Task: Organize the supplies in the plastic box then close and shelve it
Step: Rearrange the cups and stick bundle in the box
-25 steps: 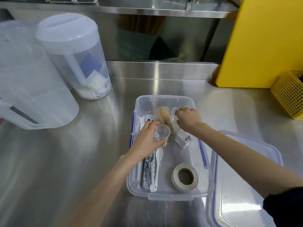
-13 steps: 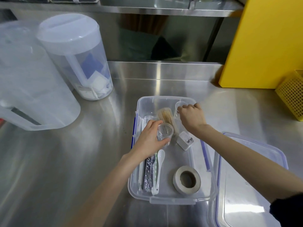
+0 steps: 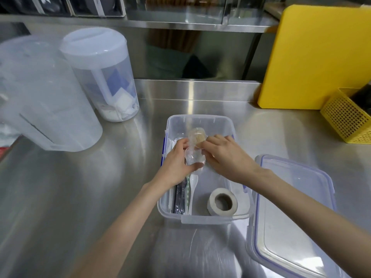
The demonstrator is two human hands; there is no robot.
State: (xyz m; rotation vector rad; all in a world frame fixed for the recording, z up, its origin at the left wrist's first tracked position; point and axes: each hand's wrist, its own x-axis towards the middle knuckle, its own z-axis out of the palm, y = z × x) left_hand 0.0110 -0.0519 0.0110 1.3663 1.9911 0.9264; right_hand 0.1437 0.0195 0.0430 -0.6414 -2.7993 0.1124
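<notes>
Plastic box (image 3: 200, 120) sat open on the steel counter (image 3: 80, 187), its lid (image 3: 291, 217) lying just beside it on my right. Inside were a tape roll (image 3: 222, 202) near the front wall, a white spoon (image 3: 193, 183) and wrapped utensils (image 3: 180, 195) along the left side. My left hand (image 3: 176, 165) was curled around a small clear cup (image 3: 193, 157), and my right hand (image 3: 224, 155) pinched the toothpick bundle (image 3: 197, 137) right against it, both above the box's middle. Two frosted pitchers (image 3: 96, 77) stood well apart at left.
</notes>
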